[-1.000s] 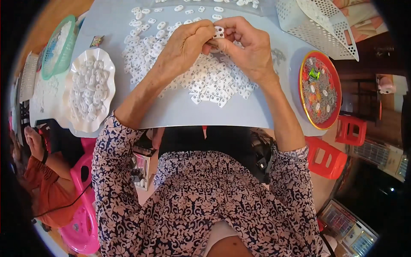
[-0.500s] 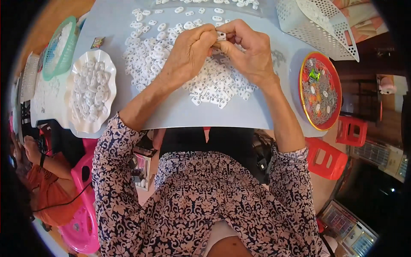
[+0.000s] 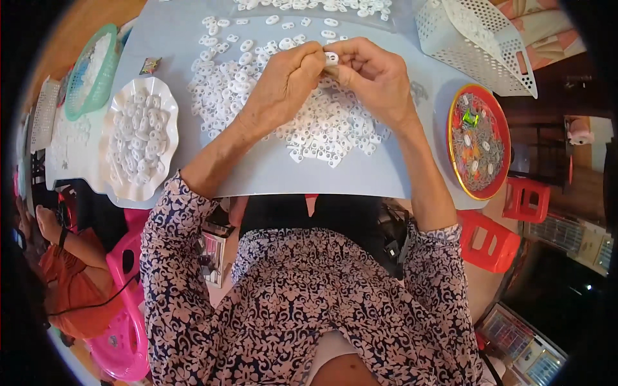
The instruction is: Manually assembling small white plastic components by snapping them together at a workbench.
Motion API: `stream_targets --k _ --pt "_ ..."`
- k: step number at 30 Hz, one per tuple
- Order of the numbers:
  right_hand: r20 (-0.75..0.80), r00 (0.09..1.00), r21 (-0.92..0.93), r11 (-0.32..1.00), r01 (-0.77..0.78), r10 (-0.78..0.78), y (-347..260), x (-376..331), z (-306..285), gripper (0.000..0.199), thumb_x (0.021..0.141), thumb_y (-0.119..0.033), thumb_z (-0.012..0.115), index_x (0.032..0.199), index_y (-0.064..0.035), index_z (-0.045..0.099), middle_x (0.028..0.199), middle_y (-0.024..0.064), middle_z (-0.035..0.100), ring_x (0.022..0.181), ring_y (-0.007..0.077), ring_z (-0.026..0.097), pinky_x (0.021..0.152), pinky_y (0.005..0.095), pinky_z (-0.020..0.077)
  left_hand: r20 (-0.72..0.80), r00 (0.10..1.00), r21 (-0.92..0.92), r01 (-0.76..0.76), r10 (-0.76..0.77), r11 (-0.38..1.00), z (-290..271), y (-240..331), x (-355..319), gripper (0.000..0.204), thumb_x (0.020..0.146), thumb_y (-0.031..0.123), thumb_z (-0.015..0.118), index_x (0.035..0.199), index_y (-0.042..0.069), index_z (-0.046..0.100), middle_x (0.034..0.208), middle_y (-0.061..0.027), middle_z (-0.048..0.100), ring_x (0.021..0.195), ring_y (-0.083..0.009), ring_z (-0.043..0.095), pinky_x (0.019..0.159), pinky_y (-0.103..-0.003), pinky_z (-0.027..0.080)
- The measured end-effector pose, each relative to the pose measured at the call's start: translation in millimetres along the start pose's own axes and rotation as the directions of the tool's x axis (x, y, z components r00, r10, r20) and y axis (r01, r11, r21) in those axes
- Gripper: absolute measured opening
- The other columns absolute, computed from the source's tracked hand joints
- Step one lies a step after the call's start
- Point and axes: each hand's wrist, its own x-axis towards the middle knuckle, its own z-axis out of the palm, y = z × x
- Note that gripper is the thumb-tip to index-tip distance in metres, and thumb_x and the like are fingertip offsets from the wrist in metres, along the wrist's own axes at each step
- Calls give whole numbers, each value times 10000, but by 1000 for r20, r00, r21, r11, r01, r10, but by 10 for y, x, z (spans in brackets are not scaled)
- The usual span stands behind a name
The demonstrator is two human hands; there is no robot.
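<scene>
Both my hands meet above a heap of small white plastic pieces (image 3: pixel 325 138), each with two holes. Between the fingertips is a white oval plastic piece (image 3: pixel 331 58) with dark holes. My left hand (image 3: pixel 288 80) is closed, its thumb and fingers pinching at the piece's left side. My right hand (image 3: pixel 376 74) has its thumb and index finger closed on the same piece from the right. Whether anything else small sits between the fingers is hidden. Larger white oval pieces (image 3: pixel 246 45) are scattered at the heap's far left side.
On the left stands a white scalloped dish (image 3: pixel 172 122) of white oval pieces, with a green basket (image 3: pixel 111 71) beyond it. A red round tray (image 3: pixel 506 145) of grey metal bits lies at the right. Behind it is a white perforated basket (image 3: pixel 508 71). A person's arm (image 3: pixel 84 248) is at far left.
The white oval piece shows a little more plainly between my fingertips, and my right fingers have shifted slightly. The whole view has moved a little; the dish and tray look otherwise unchanged.
</scene>
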Motion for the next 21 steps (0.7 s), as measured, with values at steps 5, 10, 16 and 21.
stream_targets --k 5,10,16,21 --pt "2 999 25 999 -43 43 31 -7 -31 151 876 -77 611 991 20 626 756 25 647 626 34 552 538 181 448 16 999 -11 -33 34 999 -3 -48 -17 273 944 202 404 769 7 482 641 -20 443 595 -97 402 538 -275 368" --pt "-61 996 92 994 -62 68 -10 -8 -45 143 878 -80 608 977 19 633 734 16 622 619 38 530 552 184 438 43 998 -26 -51 52 998 7 -29 -14 190 923 151 456 809 13 521 662 -15 475 612 -88 431 542 -255 376" --pt "-394 906 -261 964 52 -155 -217 233 -754 102 872 -110 606 935 -41 648 774 54 647 687 163 589 639 299 475 -69 996 -131 -62 53 989 -96 -80 -55 163 914 147 470 829 28 542 695 -7 513 685 -81 475 650 -234 403" --pt "-315 840 -867 494 -65 -442 -390 261 -1729 95 870 -104 584 859 -30 643 781 105 649 677 200 595 631 337 468 -64 997 -143 -40 31 989 -23 1 2 251 940 220 453 821 19 547 685 -12 509 684 -97 482 665 -253 404"
